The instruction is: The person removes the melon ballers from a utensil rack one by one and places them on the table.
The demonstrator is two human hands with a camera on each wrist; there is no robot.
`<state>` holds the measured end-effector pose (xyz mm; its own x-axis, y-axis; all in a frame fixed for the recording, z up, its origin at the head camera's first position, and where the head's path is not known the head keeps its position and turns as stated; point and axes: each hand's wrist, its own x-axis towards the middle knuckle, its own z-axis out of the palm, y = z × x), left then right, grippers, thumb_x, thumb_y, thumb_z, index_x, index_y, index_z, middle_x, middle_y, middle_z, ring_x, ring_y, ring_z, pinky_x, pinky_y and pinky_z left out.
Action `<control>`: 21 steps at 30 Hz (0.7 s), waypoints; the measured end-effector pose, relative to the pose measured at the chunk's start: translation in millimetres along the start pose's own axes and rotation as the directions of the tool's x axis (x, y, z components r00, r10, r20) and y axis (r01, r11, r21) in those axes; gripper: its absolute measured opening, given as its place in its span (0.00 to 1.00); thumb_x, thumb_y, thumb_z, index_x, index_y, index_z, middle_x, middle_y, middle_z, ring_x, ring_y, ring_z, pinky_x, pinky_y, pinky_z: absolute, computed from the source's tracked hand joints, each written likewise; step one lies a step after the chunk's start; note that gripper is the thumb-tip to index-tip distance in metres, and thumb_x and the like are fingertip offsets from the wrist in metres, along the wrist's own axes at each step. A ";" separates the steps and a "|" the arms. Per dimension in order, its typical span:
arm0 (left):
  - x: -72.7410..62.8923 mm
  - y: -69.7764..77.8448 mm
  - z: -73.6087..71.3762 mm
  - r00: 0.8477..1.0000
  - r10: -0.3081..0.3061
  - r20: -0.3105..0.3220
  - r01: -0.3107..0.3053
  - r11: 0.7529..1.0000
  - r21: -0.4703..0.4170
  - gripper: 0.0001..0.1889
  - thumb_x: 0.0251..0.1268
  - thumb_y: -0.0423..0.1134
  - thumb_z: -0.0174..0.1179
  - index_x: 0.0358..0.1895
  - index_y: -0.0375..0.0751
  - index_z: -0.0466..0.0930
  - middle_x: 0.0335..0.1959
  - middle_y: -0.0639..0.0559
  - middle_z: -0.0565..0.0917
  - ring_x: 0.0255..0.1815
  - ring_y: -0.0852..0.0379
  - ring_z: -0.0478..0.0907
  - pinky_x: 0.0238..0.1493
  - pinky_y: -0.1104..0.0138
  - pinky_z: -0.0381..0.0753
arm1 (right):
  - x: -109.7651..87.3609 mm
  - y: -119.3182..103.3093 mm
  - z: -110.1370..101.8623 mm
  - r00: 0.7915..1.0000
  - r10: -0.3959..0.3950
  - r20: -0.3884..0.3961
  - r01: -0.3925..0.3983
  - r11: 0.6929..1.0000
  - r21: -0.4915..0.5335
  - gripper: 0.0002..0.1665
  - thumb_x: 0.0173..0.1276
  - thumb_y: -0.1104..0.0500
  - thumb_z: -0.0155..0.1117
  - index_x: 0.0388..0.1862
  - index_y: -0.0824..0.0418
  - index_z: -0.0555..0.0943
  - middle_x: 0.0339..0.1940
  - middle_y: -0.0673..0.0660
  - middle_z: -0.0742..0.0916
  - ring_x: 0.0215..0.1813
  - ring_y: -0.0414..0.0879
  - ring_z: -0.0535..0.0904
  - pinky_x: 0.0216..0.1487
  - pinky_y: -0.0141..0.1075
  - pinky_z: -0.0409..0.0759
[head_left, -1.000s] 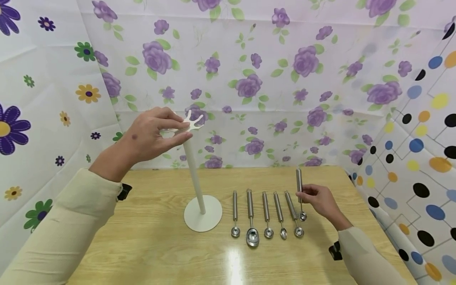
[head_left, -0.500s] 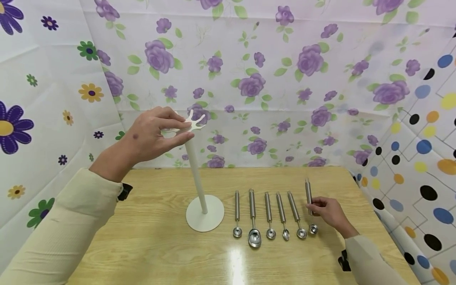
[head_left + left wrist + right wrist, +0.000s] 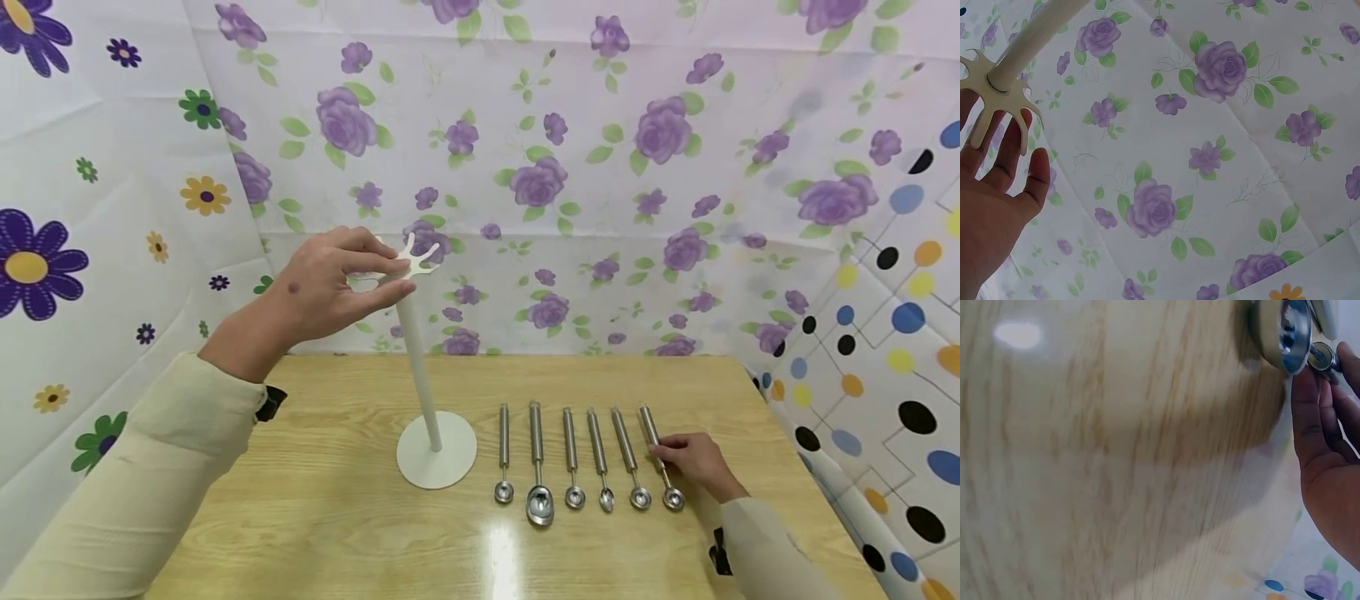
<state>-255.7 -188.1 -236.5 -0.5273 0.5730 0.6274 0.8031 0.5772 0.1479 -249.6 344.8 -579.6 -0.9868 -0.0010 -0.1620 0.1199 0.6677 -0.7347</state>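
Note:
At the top of the white utensil stand [image 3: 417, 358], my left hand [image 3: 330, 279] rests its fingers on the hooked plate. In the left wrist view, those fingers lie against the hooks [image 3: 1004, 103] and the thumb stands apart from them. My right hand [image 3: 701, 462] pinches the steel handle of the rightmost melon baller [image 3: 651, 427], which lies on the table. Its round bowl [image 3: 1294, 337] shows large in the right wrist view. To its left, a row holds several steel utensils, among them another melon baller [image 3: 640, 497], a small oval scoop [image 3: 607, 498] and a large scoop [image 3: 539, 504].
The stand's round base [image 3: 412, 467] sits on the wooden table [image 3: 322, 517], left of the utensil row. A floral cloth [image 3: 480, 150] hangs behind the table. A dotted cloth [image 3: 885, 333] borders the right side and a flowered cloth [image 3: 112, 250] the left.
My right hand has moved right and down, laying the melon baller from a raised, upright pose onto the table at the row's right end. My left hand stays on the stand.

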 end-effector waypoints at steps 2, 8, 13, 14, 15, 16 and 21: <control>1.2 -0.8 1.9 1.000 0.002 0.002 -0.002 1.000 -0.006 0.13 0.56 0.36 0.74 0.46 0.38 0.90 0.41 0.46 0.85 0.41 0.49 0.79 0.35 0.58 0.76 | -0.5 1.5 0.9 1.000 0.001 -0.007 -0.002 1.000 -0.027 0.25 0.69 0.52 0.69 0.51 0.73 0.84 0.39 0.61 0.89 0.35 0.45 0.84 0.37 0.38 0.81; 2.3 -5.4 7.9 1.000 0.016 -0.017 -0.016 1.000 -0.018 0.13 0.56 0.36 0.74 0.46 0.38 0.90 0.42 0.46 0.85 0.41 0.48 0.79 0.35 0.57 0.76 | 0.8 -2.8 3.8 1.000 0.011 -0.013 -0.011 0.999 -0.050 0.21 0.68 0.54 0.70 0.46 0.73 0.86 0.32 0.58 0.89 0.30 0.45 0.84 0.34 0.39 0.83; -1.3 -14.1 20.2 0.993 0.083 -0.086 -0.085 0.996 -0.015 0.23 0.68 0.55 0.64 0.47 0.36 0.89 0.40 0.42 0.85 0.41 0.44 0.78 0.38 0.55 0.73 | 0.1 -8.2 4.4 1.000 0.024 -0.017 -0.026 0.994 -0.103 0.19 0.68 0.56 0.70 0.43 0.73 0.87 0.27 0.57 0.88 0.27 0.45 0.84 0.31 0.39 0.83; -2.6 -15.4 23.2 0.991 0.090 -0.103 -0.092 0.996 -0.011 0.26 0.69 0.59 0.60 0.47 0.36 0.89 0.41 0.41 0.85 0.41 0.43 0.78 0.39 0.53 0.73 | 0.2 -8.7 4.1 0.999 0.030 -0.019 -0.032 0.994 -0.107 0.18 0.68 0.56 0.70 0.42 0.73 0.87 0.26 0.56 0.88 0.26 0.44 0.83 0.30 0.39 0.82; -4.0 -16.4 26.2 0.989 0.091 -0.117 -0.093 0.996 -0.010 0.30 0.70 0.63 0.56 0.48 0.36 0.89 0.41 0.41 0.85 0.42 0.42 0.78 0.41 0.52 0.73 | 0.4 -9.3 3.3 1.000 0.025 -0.016 -0.026 0.992 -0.120 0.18 0.68 0.56 0.70 0.41 0.73 0.88 0.25 0.55 0.88 0.25 0.44 0.82 0.29 0.38 0.81; -5.5 -17.1 29.1 0.988 0.089 -0.128 -0.091 0.996 -0.009 0.33 0.70 0.65 0.53 0.49 0.36 0.89 0.42 0.40 0.85 0.44 0.41 0.78 0.43 0.49 0.73 | 1.0 -9.8 2.6 0.999 0.028 -0.014 -0.030 0.991 -0.127 0.17 0.69 0.55 0.69 0.39 0.72 0.88 0.24 0.55 0.87 0.25 0.44 0.82 0.28 0.38 0.80; -18.5 -16.9 37.8 0.986 0.029 -0.164 -0.031 0.999 -0.015 0.37 0.69 0.68 0.51 0.57 0.35 0.84 0.56 0.37 0.81 0.59 0.37 0.75 0.56 0.40 0.71 | 0.0 -18.2 -5.9 0.999 -0.023 0.028 0.029 0.974 -0.226 0.25 0.73 0.51 0.63 0.40 0.77 0.84 0.32 0.69 0.86 0.33 0.57 0.83 0.32 0.43 0.80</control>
<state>-270.0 -186.4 -279.5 -0.4514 0.4858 0.7485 0.8232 0.5503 0.1393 -252.4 337.0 -562.4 -0.9858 -0.0374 -0.1637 0.0638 0.8182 -0.5714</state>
